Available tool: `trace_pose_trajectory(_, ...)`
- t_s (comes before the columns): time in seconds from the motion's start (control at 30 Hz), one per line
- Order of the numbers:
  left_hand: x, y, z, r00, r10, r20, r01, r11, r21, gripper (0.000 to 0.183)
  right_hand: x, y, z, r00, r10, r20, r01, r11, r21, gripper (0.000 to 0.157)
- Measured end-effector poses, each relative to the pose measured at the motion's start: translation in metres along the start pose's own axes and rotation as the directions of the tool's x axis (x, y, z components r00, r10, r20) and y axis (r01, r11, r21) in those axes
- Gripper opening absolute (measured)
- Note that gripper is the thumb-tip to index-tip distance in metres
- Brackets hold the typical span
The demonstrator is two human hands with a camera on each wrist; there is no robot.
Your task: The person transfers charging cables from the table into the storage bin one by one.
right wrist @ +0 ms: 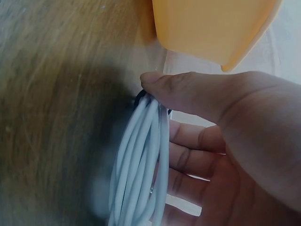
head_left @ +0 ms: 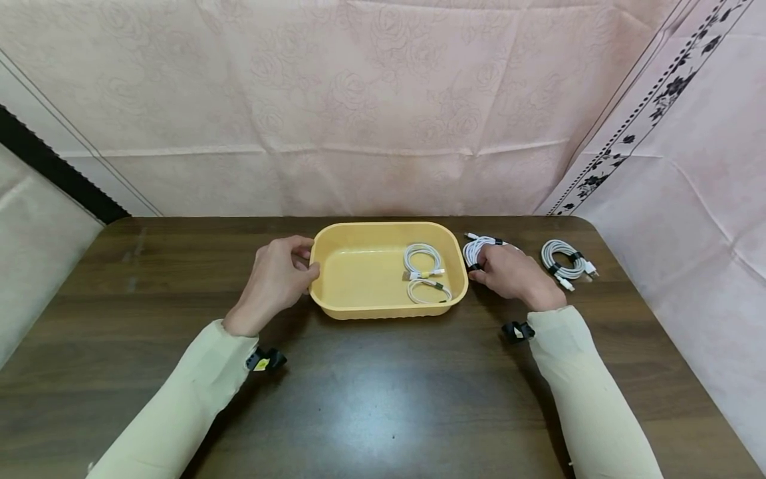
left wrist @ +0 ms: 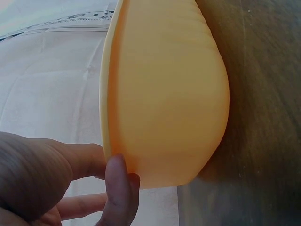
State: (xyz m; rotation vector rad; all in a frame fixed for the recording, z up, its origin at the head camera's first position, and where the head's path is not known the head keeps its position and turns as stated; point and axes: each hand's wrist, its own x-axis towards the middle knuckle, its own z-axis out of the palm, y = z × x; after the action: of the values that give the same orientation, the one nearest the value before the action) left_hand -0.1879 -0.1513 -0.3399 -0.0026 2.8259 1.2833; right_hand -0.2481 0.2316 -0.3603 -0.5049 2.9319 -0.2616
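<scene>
My left hand (head_left: 280,274) pinches the left rim of a yellow plastic tray (head_left: 359,310), its thumb and fingers on either side of the edge in the left wrist view. Inside the tray's right half lie two coiled white cables, an upper coil (head_left: 407,255) and a smaller lower coil (head_left: 413,293). Just right of the tray, my right hand (head_left: 509,271) grips a coiled white cable (right wrist: 141,165) bound with black ties. The right wrist view shows the thumb on top of that bundle and the fingers behind it. Part of this coil is hidden under the hand in the head view.
Another coiled white cable (head_left: 547,253) with black ties and a plug lies to the right of my right hand. Everything stands on a dark wooden table (head_left: 359,399). Pale patterned cloth (head_left: 359,100) hangs behind the table's far edge and along both sides.
</scene>
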Motion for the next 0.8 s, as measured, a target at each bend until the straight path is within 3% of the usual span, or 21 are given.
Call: trace_pose_trajectory(0.8, 0.0001, 0.0009, 0.0014, 1.000, 0.011, -0.006, -0.011, 1.000, 0.017, 0.046, -0.0014, 0.0033, -0.0041, 0.999, -0.023, -0.032, 0.023, 1.000, -0.001, 0.022)
